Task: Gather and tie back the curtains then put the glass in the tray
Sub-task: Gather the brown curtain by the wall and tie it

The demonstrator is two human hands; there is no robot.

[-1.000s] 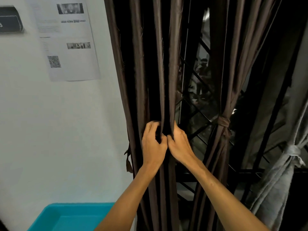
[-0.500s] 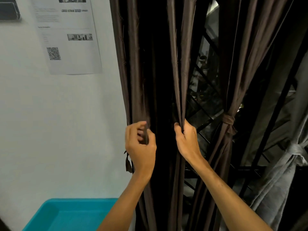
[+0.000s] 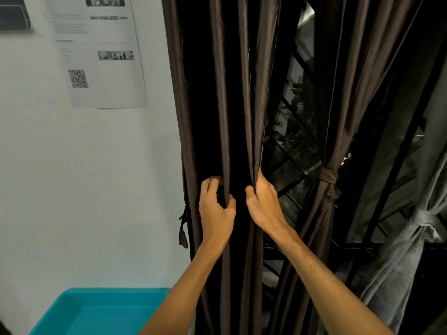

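A dark brown curtain (image 3: 222, 97) hangs loose in long folds beside the white wall. My left hand (image 3: 216, 209) grips one of its left folds, fingers curled round the cloth. My right hand (image 3: 263, 204) grips the curtain's right edge a hand's width away. A loose brown tie strip (image 3: 183, 228) dangles at the curtain's left edge. A turquoise tray (image 3: 96, 310) sits at the bottom left, its inside bare where visible. No glass is in view.
A second brown curtain (image 3: 329, 180) is knotted back to the right, and a grey curtain (image 3: 420, 221) is tied at the far right. Black window bars (image 3: 290, 165) stand behind. A printed sheet (image 3: 101, 56) hangs on the wall.
My hands, pressed together on the curtain a second ago, have moved apart; the left one shifted left onto another fold. The view has tilted slightly.
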